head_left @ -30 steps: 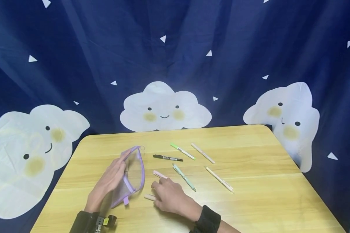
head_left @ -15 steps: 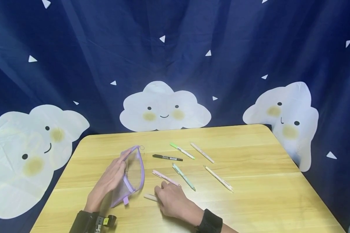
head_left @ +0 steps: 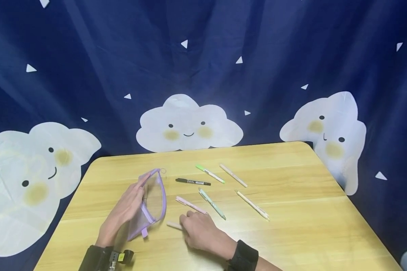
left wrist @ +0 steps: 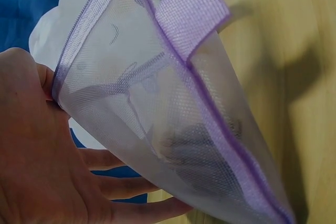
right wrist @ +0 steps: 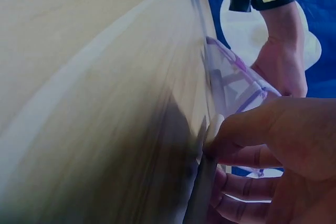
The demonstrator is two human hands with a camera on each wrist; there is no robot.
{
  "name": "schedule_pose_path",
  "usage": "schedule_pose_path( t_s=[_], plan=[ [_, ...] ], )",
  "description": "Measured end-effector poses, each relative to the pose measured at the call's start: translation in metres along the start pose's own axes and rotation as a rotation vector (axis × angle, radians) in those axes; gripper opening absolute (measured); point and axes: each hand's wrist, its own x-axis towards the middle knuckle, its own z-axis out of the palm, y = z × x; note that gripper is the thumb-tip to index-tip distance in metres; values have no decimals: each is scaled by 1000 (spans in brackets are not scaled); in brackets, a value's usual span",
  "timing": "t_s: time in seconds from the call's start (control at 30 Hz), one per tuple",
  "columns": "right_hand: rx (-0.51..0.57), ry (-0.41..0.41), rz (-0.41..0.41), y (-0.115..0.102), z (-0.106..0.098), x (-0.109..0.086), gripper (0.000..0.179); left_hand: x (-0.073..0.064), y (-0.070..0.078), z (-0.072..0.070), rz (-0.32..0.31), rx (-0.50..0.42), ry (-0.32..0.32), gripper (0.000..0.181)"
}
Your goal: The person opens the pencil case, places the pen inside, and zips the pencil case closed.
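Just beyond the right hand (head_left: 201, 230), pink pen (head_left: 191, 205) and mint pen (head_left: 212, 203) on the table (head_left: 308, 210). With that hand, pinches a beige pen (head_left: 174, 225) near the mesh pouch (left wrist: 105, 114), mostly covered in the head view, clearer from the right wrist. With the left hand (head_left: 130, 203), grips the pouch, fingers nearly straight. Through the mesh, dark blurs (left wrist: 202, 156).

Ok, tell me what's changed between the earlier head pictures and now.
The right hand has drawn slightly back and to the right, uncovering more of the pink pen. It now pinches the beige pen; whether it already gripped it earlier is hidden. The left hand stays at the purple pouch, and the other pens lie as they were.
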Motion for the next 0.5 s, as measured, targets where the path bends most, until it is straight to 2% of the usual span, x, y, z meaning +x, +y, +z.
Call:
schedule_pose_path(
  t_s=[0.23, 0.5],
  plan=[
    [70, 37, 5, 8, -8, -2, 18, 0, 0, 0, 9, -4, 2, 53],
    [89, 81, 25, 21, -13, 0, 15, -2, 0, 1, -19, -5, 2, 54]
  ],
)
